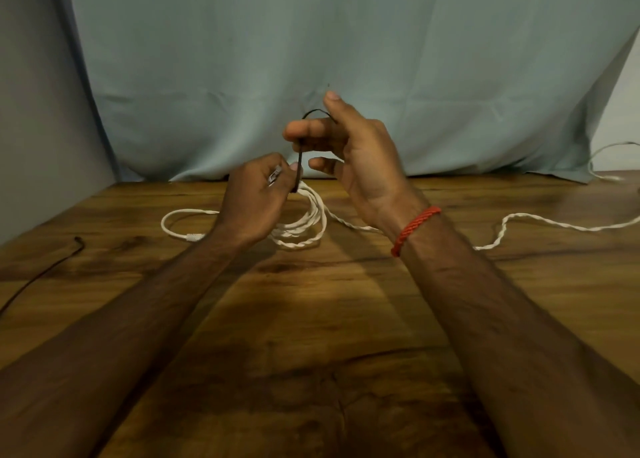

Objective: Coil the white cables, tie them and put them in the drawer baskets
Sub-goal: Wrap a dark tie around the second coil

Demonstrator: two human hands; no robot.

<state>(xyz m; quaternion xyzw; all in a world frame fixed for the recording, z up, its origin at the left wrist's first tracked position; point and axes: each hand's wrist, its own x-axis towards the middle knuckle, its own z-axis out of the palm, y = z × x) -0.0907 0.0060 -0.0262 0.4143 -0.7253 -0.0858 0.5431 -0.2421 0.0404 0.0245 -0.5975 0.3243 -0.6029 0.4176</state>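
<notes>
Head view: left hand (256,194) clenched on the white cable coil (304,230), 12 o'clock on the table (311,336); right hand (356,152) pinches the black tie (300,161) (looped over its fingers).

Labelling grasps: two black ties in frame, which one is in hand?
The tie held upright between the hands: right hand pinches its top, left hand holds its bottom against the coil. The other tie lies loose on the table, far left.
</notes>
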